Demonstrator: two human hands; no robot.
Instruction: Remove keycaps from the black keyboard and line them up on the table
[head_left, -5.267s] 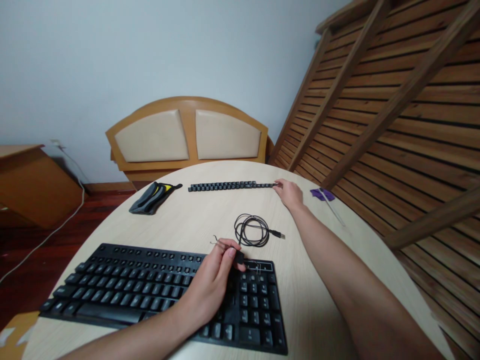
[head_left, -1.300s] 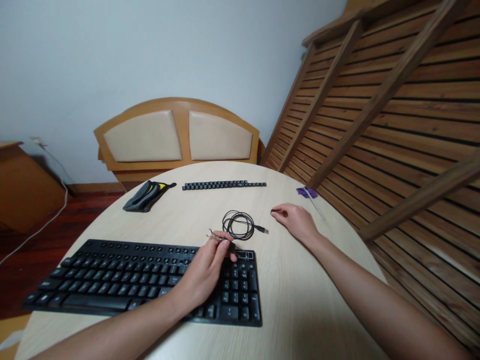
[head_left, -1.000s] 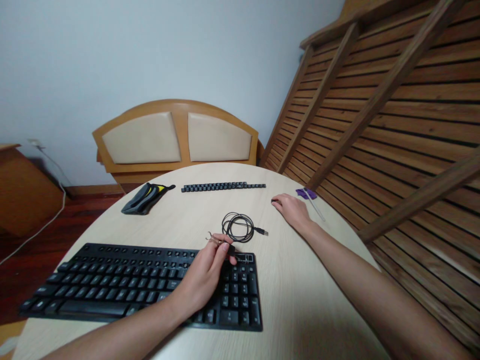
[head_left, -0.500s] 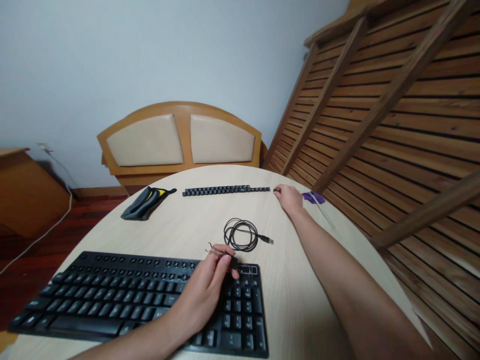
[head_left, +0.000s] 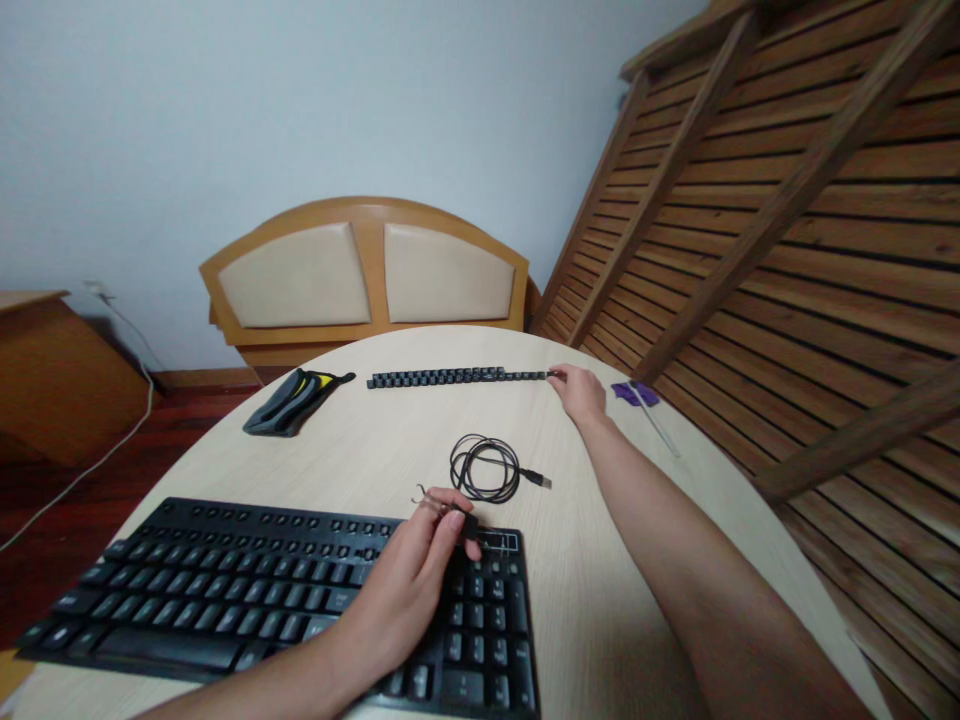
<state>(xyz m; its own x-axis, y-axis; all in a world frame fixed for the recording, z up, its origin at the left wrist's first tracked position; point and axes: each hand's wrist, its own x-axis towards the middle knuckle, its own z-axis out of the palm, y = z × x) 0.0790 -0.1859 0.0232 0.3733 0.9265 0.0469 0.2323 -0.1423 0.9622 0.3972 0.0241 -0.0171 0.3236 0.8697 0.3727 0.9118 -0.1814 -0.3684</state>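
My left hand (head_left: 420,565) is closed around a keycap puller (head_left: 466,524) with a dark handle, its thin wire prongs pointing up and left. It rests over the right part of a black keyboard (head_left: 225,590), whose upper rows show bare sockets without caps. At the far side of the table, my right hand (head_left: 579,392) pinches a small black keycap (head_left: 553,374) at the right end of a line of loose keycaps (head_left: 442,377). That line is two rows deep on the left and a single row on the right.
A coiled black USB cable (head_left: 486,468) lies behind the keyboard. Grey and yellow gloves (head_left: 289,405) lie at the table's left. A brush (head_left: 656,420) rests on a purple cloth (head_left: 634,393) at the right edge. A slatted wooden panel (head_left: 750,260) leans alongside.
My right hand has brought the keycap leftward against the end of the row, closing the small gap. My left hand stays over the keyboard with the puller. The view has shifted slightly.
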